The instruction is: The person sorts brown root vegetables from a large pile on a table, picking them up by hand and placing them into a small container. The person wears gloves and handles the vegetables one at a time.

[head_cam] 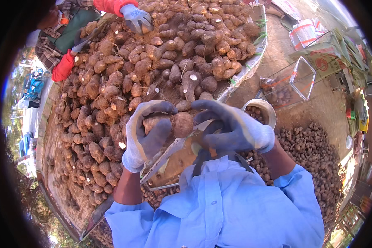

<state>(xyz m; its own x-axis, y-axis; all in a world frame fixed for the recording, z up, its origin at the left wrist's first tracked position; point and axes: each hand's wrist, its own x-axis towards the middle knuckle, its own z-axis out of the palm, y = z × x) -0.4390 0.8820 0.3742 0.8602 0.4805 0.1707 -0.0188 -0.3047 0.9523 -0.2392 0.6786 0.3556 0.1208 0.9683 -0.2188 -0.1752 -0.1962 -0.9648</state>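
My left hand, in a grey-coated knit work glove, is closed around a brown taro corm whose rounded end sticks out towards the right. Close beside that end is my right hand, gloved the same way. Its fingers are curved and apart, and I see nothing held in them. Both hands are over the near edge of a big heap of taro corms. Some corms in the heap show white cut spots, and one with such a spot lies just beyond my hands.
A co-worker's gloved hand touches the heap at the top; their other hand holds taro. A pale, lined rim borders the heap. Right of me are a bucket, small corms on the ground and a frame-held bag.
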